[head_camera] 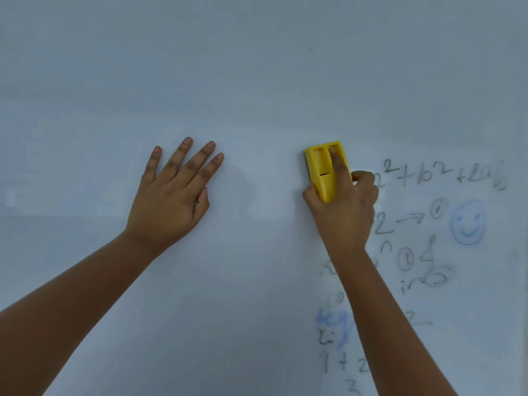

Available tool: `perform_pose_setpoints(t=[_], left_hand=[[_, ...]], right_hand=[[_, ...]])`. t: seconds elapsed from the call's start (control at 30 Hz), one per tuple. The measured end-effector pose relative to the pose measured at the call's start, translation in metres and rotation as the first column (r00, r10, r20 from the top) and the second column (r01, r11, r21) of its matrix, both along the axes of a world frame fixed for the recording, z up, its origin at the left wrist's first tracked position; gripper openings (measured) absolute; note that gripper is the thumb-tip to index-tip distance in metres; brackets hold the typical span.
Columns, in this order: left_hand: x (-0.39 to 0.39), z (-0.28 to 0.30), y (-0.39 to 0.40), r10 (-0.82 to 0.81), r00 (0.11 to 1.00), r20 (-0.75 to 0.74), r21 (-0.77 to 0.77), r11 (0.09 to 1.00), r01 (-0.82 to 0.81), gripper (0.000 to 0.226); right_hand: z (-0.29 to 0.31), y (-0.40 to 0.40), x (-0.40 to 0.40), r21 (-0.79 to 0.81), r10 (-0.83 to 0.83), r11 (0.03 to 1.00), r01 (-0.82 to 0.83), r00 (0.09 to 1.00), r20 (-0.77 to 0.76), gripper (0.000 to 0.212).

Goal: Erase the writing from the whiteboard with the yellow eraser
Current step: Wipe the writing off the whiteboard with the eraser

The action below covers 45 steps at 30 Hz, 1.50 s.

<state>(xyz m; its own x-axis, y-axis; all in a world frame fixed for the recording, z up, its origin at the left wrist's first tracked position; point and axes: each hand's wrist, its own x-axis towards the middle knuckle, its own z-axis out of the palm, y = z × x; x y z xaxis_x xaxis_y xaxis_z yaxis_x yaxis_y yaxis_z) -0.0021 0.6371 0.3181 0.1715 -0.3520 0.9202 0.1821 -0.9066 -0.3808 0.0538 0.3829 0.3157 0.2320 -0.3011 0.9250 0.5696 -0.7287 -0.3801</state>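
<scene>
Two bare hands, one yellow eraser (324, 170) and one whiteboard (257, 67) fill the view. The writing (445, 175) sits only on the board's right side: a grey formula line just right of the eraser, more grey digits, arrows and circled numbers below it, some smeared blue marks lower down, and one blue smiley face (468, 222) at the far right. The rest of the board is wiped bare.

The right hand (344, 212) has a closed grip around the eraser: the thumb presses its left edge, one finger lies along the right-hand groove of its top face, and the other fingers curl against its right side. The eraser stands nearly upright on the board, its dark pad edge showing at the left, just left of the first characters of the formula. The right forearm rises from the lower right corner, covering part of the writing.

The left hand (174, 192) holds nothing. It lies flat on the bare board, well left of the eraser, its four fingers spread and pointing up and to the right, thumb tucked alongside. Its forearm comes in from the lower left corner.
</scene>
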Motion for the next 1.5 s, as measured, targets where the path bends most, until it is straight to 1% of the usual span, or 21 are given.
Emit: perform_pose_setpoints(t=[0.03,0.17,0.23,0.33,0.4,0.43,0.5,0.57,0.63,0.67,0.7,0.8,0.87,0.97,1.07,1.13,1.2,1.3,1.37,1.4,1.5], left_hand=[[0.000,0.000,0.000,0.002,1.000,0.000,-0.001,1.000,-0.002,0.052],[0.000,-0.002,-0.001,0.008,1.000,-0.002,-0.011,1.000,-0.008,0.052],[-0.001,-0.003,-0.002,-0.004,1.000,-0.008,-0.017,1.000,0.003,0.052],[-0.002,-0.005,-0.001,-0.014,1.000,-0.009,-0.030,0.999,0.013,0.053],[-0.001,-0.004,0.000,-0.017,1.000,-0.005,-0.031,0.999,0.016,0.053],[-0.002,-0.004,0.001,-0.019,1.000,-0.001,-0.030,0.999,0.019,0.053],[0.000,-0.003,0.002,-0.032,0.999,-0.003,-0.030,0.999,0.032,0.054],[0.001,-0.005,0.000,-0.038,0.999,-0.002,-0.032,0.999,0.038,0.053],[0.001,-0.006,-0.002,-0.040,0.999,-0.003,-0.037,0.999,0.039,0.053],[0.001,-0.007,-0.002,-0.043,0.999,-0.004,-0.040,0.998,0.043,0.053],[0.001,-0.007,-0.002,-0.046,0.999,-0.005,-0.042,0.998,0.046,0.053],[0.001,-0.006,-0.002,-0.049,0.999,0.001,-0.043,0.998,0.049,0.053],[0.001,-0.006,-0.002,-0.051,0.999,0.000,-0.044,0.998,0.051,0.053],[0.002,-0.007,-0.002,-0.054,0.999,0.002,-0.051,0.997,0.054,0.053],[0.001,-0.010,-0.004,-0.058,0.998,0.010,-0.060,0.996,0.059,0.053],[0.001,-0.015,-0.007,-0.068,0.998,0.017,-0.084,0.994,0.069,0.052],[0.002,-0.022,-0.012,-0.072,0.997,0.032,-0.133,0.988,0.075,0.052],[0.003,-0.031,-0.020,-0.067,0.997,0.049,-0.203,0.976,0.075,0.053],[0.004,-0.034,-0.022,-0.070,0.996,0.057,-0.221,0.972,0.081,0.053],[0.004,-0.034,-0.022,-0.075,0.995,0.062,-0.227,0.970,0.087,0.053],[0.004,-0.035,-0.022,-0.085,0.994,0.071,-0.226,0.969,0.099,0.052]], right_hand=[[-0.001,0.006,-0.001,-0.018,0.003,1.000,-0.003,1.000,0.016,0.066],[-0.028,0.010,-0.006,-0.179,0.002,0.984,0.007,0.999,0.050,0.065],[-0.033,-0.007,-0.001,-0.196,-0.019,0.980,0.025,0.999,0.030,0.065],[-0.019,-0.028,0.008,-0.058,-0.031,0.998,0.030,0.999,-0.016,0.067],[-0.003,-0.029,0.012,0.040,0.011,0.999,-0.010,1.000,-0.011,0.066],[0.002,-0.024,0.012,0.058,0.029,0.998,-0.029,1.000,-0.005,0.066],[0.001,-0.013,0.009,0.039,0.034,0.999,-0.034,0.999,0.003,0.066],[-0.016,-0.007,0.006,-0.036,0.022,0.999,-0.021,1.000,0.014,0.066],[-0.036,-0.014,0.005,-0.103,0.002,0.995,-0.001,1.000,0.010,0.067],[-0.043,-0.022,0.006,-0.110,-0.010,0.994,0.009,1.000,-0.001,0.068],[-0.045,-0.030,0.008,-0.086,-0.017,0.996,0.015,1.000,-0.018,0.068],[-0.035,-0.045,0.015,0.072,-0.010,0.997,0.013,0.999,-0.050,0.069],[-0.026,-0.040,0.015,0.104,-0.003,0.995,0.006,1.000,-0.029,0.068],[-0.039,-0.018,0.006,-0.009,0.025,1.000,-0.025,1.000,-0.007,0.069],[-0.087,-0.007,-0.005,-0.176,0.040,0.984,-0.040,0.999,-0.007,0.071],[-0.118,-0.016,-0.008,-0.256,0.018,0.966,-0.026,0.999,-0.034,0.074],[-0.133,-0.032,-0.005,-0.237,0.002,0.971,-0.014,0.999,-0.050,0.077],[-0.122,-0.041,0.005,-0.049,0.011,0.999,-0.015,0.997,-0.080,0.077],[-0.116,-0.029,0.006,0.004,0.025,1.000,-0.025,0.997,-0.070,0.077],[-0.117,-0.021,0.004,-0.016,0.027,0.999,-0.028,0.998,-0.057,0.077],[-0.143,-0.008,-0.005,-0.167,0.027,0.985,-0.036,0.998,-0.057,0.077]])
